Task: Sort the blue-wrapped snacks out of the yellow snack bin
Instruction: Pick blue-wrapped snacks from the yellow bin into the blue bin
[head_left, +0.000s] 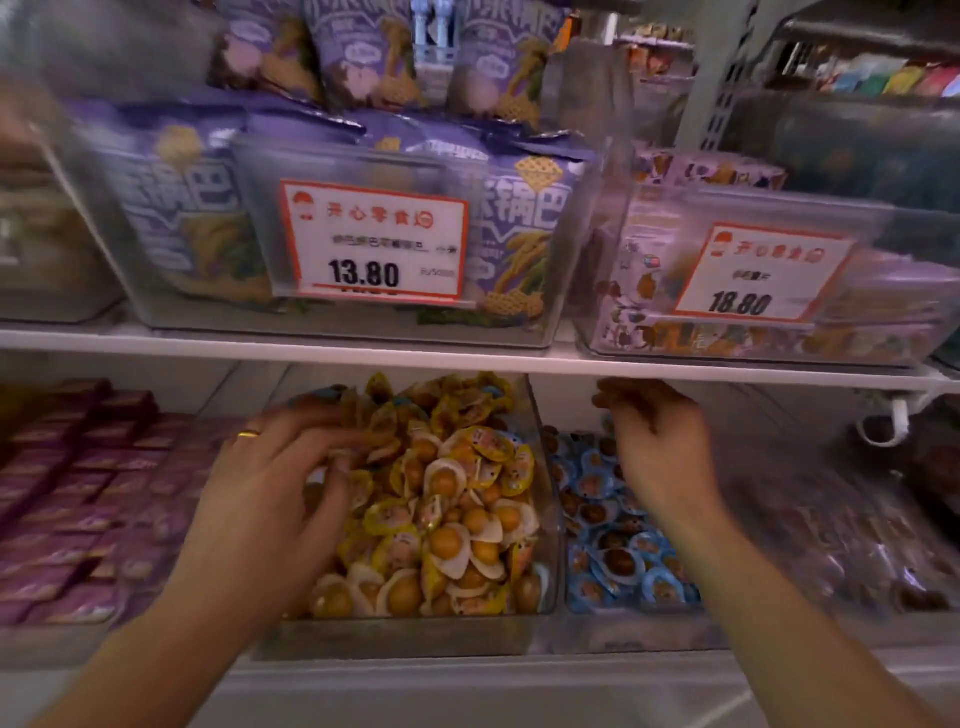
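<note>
The clear yellow snack bin on the lower shelf is heaped with yellow-wrapped egg snacks. My left hand, with a ring on it, reaches into the bin's left side, its fingers bent into the pile. A few blue-wrapped snacks show at the back of the bin just beyond my fingertips; motion blur hides whether I hold any. My right hand hovers over the back of the neighbouring bin of blue-wrapped snacks, fingers loosely curled downward, with nothing seen in them.
The white upper shelf edge runs just above both hands. On it stand clear bins of purple bags with price tags. Purple packets fill the bin to the left, and dark wrapped snacks lie to the right.
</note>
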